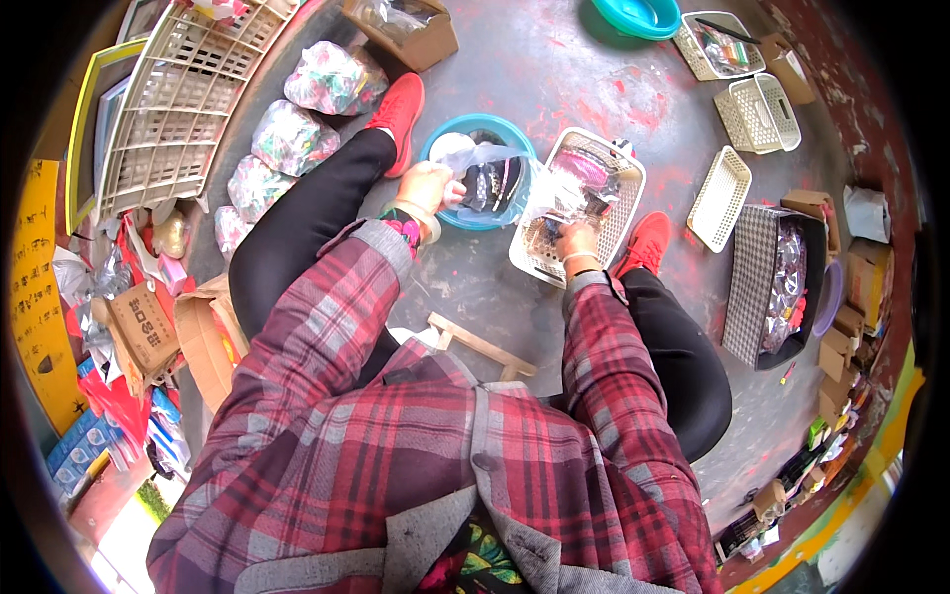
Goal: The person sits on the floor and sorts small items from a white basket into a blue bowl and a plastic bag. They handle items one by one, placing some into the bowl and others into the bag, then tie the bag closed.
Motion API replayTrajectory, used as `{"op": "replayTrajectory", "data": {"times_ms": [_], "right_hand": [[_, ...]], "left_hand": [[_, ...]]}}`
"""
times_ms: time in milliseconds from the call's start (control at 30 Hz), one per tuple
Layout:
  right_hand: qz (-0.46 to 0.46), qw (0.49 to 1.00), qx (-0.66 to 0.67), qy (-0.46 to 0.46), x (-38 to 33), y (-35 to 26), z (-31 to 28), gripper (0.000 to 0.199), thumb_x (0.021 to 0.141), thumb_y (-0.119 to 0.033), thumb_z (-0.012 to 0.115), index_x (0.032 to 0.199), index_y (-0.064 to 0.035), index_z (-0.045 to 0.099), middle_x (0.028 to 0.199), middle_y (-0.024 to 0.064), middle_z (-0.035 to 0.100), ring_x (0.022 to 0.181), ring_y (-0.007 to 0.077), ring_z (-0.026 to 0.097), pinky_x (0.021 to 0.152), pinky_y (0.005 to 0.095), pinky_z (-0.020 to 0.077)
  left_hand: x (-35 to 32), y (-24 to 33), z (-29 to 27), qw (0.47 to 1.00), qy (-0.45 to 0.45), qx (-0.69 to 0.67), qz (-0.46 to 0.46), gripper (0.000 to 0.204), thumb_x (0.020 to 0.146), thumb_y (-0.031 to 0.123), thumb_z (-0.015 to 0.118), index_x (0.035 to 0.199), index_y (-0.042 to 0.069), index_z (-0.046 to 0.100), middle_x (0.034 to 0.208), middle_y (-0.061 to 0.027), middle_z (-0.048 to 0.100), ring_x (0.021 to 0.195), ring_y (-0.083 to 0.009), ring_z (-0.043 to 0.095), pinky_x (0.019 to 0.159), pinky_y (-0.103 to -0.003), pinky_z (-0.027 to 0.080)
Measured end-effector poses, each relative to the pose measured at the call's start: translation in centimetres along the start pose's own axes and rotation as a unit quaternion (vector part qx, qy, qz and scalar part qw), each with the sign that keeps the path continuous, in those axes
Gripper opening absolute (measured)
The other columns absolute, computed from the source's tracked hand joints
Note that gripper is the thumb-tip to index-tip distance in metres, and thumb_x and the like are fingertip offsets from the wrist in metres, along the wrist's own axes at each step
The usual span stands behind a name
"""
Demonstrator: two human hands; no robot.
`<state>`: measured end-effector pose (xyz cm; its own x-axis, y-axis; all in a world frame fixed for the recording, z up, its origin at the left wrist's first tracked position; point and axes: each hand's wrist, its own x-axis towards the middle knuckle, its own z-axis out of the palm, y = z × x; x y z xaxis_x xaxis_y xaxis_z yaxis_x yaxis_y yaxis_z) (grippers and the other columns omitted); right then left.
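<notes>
My left hand is closed on the edge of a clear plastic bag, which stretches right over the blue basin toward the white basket. Dark, shiny items lie in the basin, with a round white thing by its far left rim. Over the near part of the white basket, my right hand has its fingers curled among small packets; what they grip is too small to make out. Pink-and-dark striped items fill the basket's far end.
Several stuffed clear bags lie left of my left leg, below a cardboard box. White baskets and a checked bin stand at the right. A teal basin sits far off. A wooden stool frame is close to me.
</notes>
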<state>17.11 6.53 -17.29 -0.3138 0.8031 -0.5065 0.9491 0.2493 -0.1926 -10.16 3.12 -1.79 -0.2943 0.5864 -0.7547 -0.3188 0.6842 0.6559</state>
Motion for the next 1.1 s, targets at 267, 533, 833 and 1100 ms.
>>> {"op": "replayTrajectory", "data": {"times_ms": [267,533,833,1100], "right_hand": [[0.111,0.888,0.424,-0.136,3.5,5.2,-0.7,0.03,0.065,-0.015,0.062,0.094,-0.0058,0.06,0.078,0.0054,0.062,0.068,0.0137,0.058,0.061,0.0258,0.0456],[0.07,0.949,0.249,-0.179,1.9,1.7,-1.6,0.024,0.065,-0.013,0.058,0.089,-0.0091,0.06,0.077,0.012,0.06,0.072,0.0203,0.059,0.064,0.0307,0.0467],[0.187,0.969,0.158,-0.035,-0.9,-3.9,1.1,0.031,0.071,-0.013,0.053,0.098,-0.0051,0.04,0.091,0.0219,0.057,0.089,0.0355,0.054,0.079,0.0389,0.041],[0.193,0.963,0.179,0.064,-2.7,-5.2,0.6,0.021,0.075,-0.013,0.045,0.094,-0.0032,0.042,0.082,0.023,0.058,0.08,0.0374,0.056,0.072,0.0431,0.0424]], "left_hand": [[-0.3,0.1,0.1,1.0,0.0,-0.007,0.007,0.012,0.078,0.011,0.046,0.086,0.003,0.049,0.071,-0.0084,0.058,0.058,-0.0148,0.056,0.055,-0.026,0.045],[0.4,-0.4,0.3,1.0,-0.013,-0.014,0.003,0.011,0.078,0.01,0.046,0.085,0.003,0.05,0.069,-0.0089,0.058,0.056,-0.015,0.056,0.052,-0.026,0.045],[0.3,-0.4,0.0,1.0,-0.014,-0.009,-0.004,0.011,0.078,0.011,0.047,0.085,0.004,0.05,0.068,-0.0076,0.058,0.058,-0.0144,0.055,0.055,-0.027,0.045],[0.4,-0.4,0.2,1.0,-0.022,0.009,-0.014,0.01,0.078,0.012,0.047,0.085,0.005,0.05,0.068,-0.0067,0.058,0.058,-0.0142,0.056,0.055,-0.026,0.045]]}}
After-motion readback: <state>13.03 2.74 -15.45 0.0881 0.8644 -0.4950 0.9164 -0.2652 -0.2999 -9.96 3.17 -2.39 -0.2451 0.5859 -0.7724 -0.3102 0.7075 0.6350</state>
